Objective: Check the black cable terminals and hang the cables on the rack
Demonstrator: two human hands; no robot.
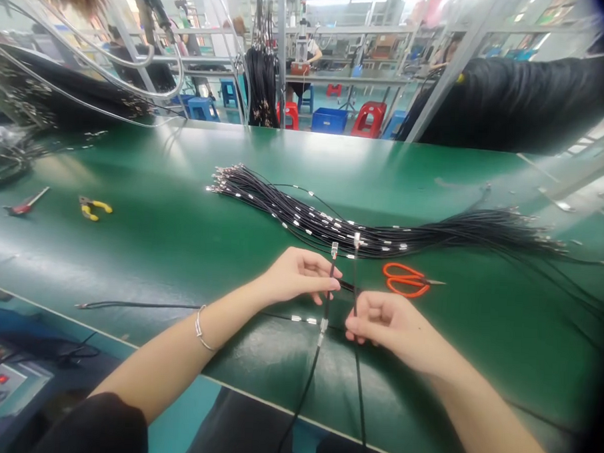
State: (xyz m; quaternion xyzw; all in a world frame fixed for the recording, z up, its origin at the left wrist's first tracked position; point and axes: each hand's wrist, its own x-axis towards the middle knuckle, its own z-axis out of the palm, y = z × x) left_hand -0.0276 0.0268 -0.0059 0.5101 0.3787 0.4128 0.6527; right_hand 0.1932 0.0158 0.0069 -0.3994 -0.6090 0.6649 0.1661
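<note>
My left hand (304, 277) pinches a black cable (312, 367) just below its metal connector (335, 250); white labels wrap the cable lower down. In my right hand (385, 320) is a second black cable (359, 389), pinched between thumb and fingers, its metal tip (357, 240) pointing up. The two ends stand side by side, a little apart, and both cables run down over the table's near edge. Behind them lies a long bundle of black cables (302, 216) with white labels. Another labelled cable (168, 306) lies on the table by my left forearm.
Orange-handled scissors (407, 280) lie right of my hands on the green table (180, 254). Yellow-handled pliers (93, 208) and a red-handled tool (27, 202) are at the left. Thick black cable bundles (527, 103) hang beyond the table. A box with a red switch (5, 384) sits below left.
</note>
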